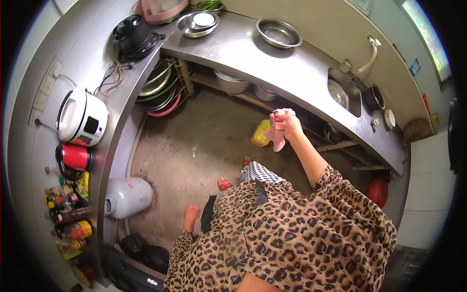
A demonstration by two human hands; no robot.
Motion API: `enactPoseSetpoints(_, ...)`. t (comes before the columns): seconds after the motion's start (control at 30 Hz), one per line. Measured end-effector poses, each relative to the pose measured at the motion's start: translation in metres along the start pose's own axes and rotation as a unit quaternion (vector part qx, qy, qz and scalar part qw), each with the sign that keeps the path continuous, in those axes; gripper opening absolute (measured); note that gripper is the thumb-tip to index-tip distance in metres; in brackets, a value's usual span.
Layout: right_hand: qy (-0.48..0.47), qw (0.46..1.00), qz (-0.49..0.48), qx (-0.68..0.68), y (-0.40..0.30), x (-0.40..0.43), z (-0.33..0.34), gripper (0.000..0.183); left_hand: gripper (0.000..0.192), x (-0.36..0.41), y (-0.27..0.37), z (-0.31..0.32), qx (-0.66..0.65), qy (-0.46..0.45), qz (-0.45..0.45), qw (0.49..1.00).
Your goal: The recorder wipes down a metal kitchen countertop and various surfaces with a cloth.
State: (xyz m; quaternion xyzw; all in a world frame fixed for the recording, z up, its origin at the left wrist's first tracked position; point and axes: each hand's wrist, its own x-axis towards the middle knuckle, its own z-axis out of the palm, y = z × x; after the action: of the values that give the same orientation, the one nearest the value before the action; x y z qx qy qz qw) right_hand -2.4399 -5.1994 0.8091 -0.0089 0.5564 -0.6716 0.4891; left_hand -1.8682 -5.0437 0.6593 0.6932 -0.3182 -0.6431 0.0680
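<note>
My right hand [289,123], raised in front of me, is closed around a bunched pink cloth [278,137] whose end hangs down. Behind the cloth a yellow plastic container [261,134] stands on the floor. My left hand [192,212] hangs low at my side with its fingers curled and nothing visible in them. Ahead, a metal basin [279,33] sits on the stainless steel counter [233,47], with stacked metal bowls [193,31] to its left. At the right, the counter's sink [355,98] holds a round metal bowl or lid [337,94].
On the left counter stand a black electric appliance [133,38], a white rice cooker [82,116], a red kettle [74,158] and several bottles [74,230]. A gas cylinder [131,195] lies or stands below. Stacked basins [160,87] and pots [231,83] fill lower shelves.
</note>
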Motion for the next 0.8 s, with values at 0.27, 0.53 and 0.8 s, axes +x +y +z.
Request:
enactPoseSetpoints(0.27, 0.037, 0.926, -0.043, -0.373, -0.06, 0.026, 0.049, 0.034, 0.015, -0.01, 0.02, 0.015, 0.033, 0.009, -0.031, 0.999)
enactPoseSetpoints(0.53, -0.012, 0.623, -0.489, -0.61, -0.148, 0.128, 0.168, 0.037, 0.013, -0.03, 0.11, 0.077, 0.031, 0.002, -0.078, 0.997)
enactPoseSetpoints(0.8, -0.123, 0.493, -0.368, -0.779, -0.092, 0.26, 0.167, 0.058, 0.011, -0.034, 0.16, 0.146, -0.083, -0.007, -0.109, 0.991)
